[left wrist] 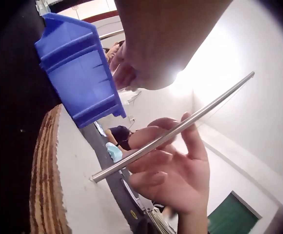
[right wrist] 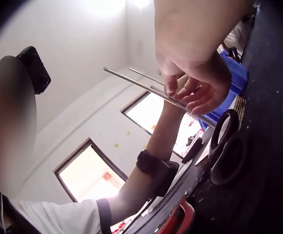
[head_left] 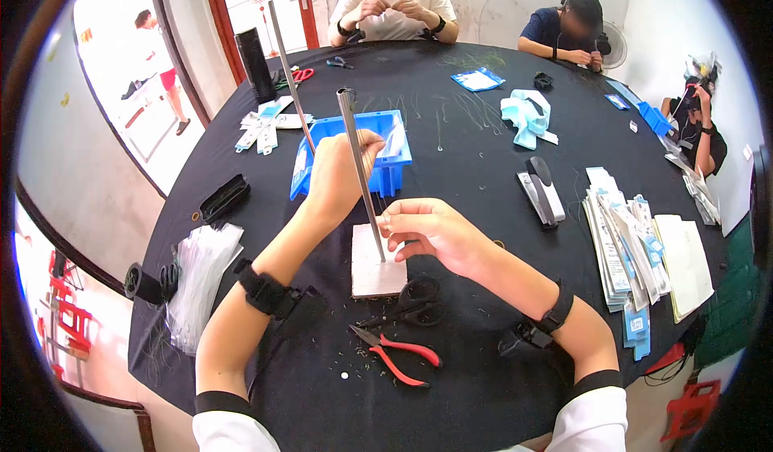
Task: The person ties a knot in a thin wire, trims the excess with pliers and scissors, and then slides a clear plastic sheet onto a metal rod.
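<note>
A slim metal rod (head_left: 360, 162) rises from a small pale board (head_left: 378, 279) with layered edges. My left hand (head_left: 334, 174) is raised behind the rod, over the near side of a blue bin (head_left: 394, 174), its fingers bent. Low beside the rod is my right hand (head_left: 439, 230), with bent fingertips right at the metal. In the left wrist view its fingers (left wrist: 148, 158) overlap the rod (left wrist: 180, 129) from behind, and a very fine line runs near the thumb. I cannot tell whether either hand pinches that line.
Red-handled pliers (head_left: 394, 355) and black scissors (head_left: 415, 303) lie in front of the board. A second rod (head_left: 290, 73) stands behind the bin. Clear plastic strips (head_left: 201, 279) lie left; a stapler (head_left: 541, 192) and stacked packets (head_left: 616, 242) lie right. Several people sit around the table.
</note>
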Demonstrator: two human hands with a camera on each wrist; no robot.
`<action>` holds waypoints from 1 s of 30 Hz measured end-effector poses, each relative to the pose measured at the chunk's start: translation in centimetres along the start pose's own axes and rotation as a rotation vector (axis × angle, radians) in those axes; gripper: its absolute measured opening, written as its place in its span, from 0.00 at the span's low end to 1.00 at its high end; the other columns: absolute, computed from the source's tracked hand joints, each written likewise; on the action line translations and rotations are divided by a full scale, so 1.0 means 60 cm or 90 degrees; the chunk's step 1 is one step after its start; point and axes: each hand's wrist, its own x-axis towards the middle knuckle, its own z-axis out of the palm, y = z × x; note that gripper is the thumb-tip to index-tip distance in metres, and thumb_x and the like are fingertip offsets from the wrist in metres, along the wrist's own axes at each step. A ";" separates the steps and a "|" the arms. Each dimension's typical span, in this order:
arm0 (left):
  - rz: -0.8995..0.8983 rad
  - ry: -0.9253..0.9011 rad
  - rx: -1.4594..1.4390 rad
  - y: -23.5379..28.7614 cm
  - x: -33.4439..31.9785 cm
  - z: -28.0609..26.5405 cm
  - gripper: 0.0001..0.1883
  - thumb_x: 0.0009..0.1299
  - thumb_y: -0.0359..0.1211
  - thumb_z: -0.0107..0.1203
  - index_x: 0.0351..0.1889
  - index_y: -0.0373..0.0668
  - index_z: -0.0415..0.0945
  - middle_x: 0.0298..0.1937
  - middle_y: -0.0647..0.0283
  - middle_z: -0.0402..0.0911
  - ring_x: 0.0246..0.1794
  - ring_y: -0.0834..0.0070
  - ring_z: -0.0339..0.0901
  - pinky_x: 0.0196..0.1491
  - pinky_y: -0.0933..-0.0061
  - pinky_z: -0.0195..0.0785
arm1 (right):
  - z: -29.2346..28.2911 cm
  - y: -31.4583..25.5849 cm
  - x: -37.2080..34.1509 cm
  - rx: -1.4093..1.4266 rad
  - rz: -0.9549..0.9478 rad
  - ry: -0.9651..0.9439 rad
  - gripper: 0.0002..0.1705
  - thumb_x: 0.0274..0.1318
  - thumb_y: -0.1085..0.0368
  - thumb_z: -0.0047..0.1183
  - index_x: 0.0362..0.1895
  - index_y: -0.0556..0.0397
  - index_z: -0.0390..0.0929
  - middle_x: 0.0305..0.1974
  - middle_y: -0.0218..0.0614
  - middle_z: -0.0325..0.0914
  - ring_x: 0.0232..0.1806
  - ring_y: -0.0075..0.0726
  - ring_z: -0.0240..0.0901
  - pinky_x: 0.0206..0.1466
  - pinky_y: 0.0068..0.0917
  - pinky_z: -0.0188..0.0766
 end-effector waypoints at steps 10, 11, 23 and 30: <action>0.047 -0.070 0.100 -0.013 0.004 -0.004 0.10 0.61 0.35 0.60 0.29 0.36 0.78 0.27 0.55 0.81 0.30 0.68 0.82 0.35 0.72 0.73 | 0.000 0.002 -0.002 -0.022 -0.012 -0.007 0.11 0.56 0.58 0.54 0.33 0.51 0.79 0.32 0.27 0.75 0.34 0.20 0.72 0.35 0.20 0.72; 0.054 -0.081 0.106 -0.015 0.003 -0.001 0.10 0.61 0.35 0.61 0.29 0.36 0.78 0.27 0.54 0.81 0.29 0.67 0.82 0.34 0.72 0.72 | -0.002 0.003 -0.001 -0.020 -0.014 -0.010 0.11 0.56 0.57 0.54 0.33 0.51 0.79 0.32 0.27 0.76 0.34 0.21 0.72 0.35 0.20 0.72; -0.039 -0.184 -0.258 0.037 -0.004 -0.098 0.10 0.70 0.34 0.52 0.32 0.36 0.74 0.25 0.63 0.79 0.28 0.76 0.80 0.34 0.78 0.72 | 0.002 0.007 -0.004 -0.377 -0.309 0.156 0.11 0.53 0.61 0.57 0.34 0.55 0.82 0.67 0.40 0.55 0.59 0.35 0.64 0.62 0.35 0.58; -0.125 -0.271 -0.473 0.014 -0.029 -0.089 0.14 0.72 0.36 0.49 0.43 0.32 0.74 0.36 0.59 0.80 0.38 0.74 0.80 0.42 0.73 0.74 | 0.012 0.008 0.002 -0.249 -0.310 0.027 0.14 0.62 0.68 0.46 0.47 0.62 0.78 0.52 0.39 0.74 0.52 0.30 0.72 0.58 0.26 0.65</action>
